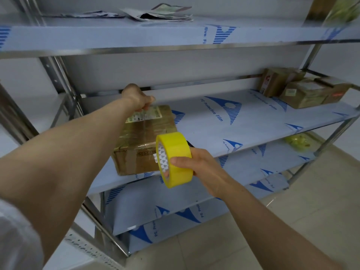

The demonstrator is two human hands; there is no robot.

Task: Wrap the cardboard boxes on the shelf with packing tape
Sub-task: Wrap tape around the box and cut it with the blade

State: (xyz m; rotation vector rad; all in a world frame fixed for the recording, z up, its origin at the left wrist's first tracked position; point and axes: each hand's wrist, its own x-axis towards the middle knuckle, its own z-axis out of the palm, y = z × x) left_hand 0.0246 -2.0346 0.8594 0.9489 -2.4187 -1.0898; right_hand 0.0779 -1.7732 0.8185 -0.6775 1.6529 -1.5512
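Box (144, 133) on the middle shelf (204, 133), left side
Right hand (202, 166) grips a yellow tape roll (175, 158) before it; left hand (138, 98) pinches its far edge; shelf film (269, 103) reads "PE Protective Film"

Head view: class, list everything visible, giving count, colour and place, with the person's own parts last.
near box: 1, brown, middle shelf, left
far boxes: at least 2, brown, middle shelf, back right
tape roll: 1, yellow, in right hand
rack: 1, steel, blue-printed film on its shelves
papers: small pile, grey-white, top shelf
bundle: 1, yellow-green, lower shelf, right
floor: beige tiles, below right
left hand: 1, fingers curled at near box's far edge
right hand: 1, grips tape roll
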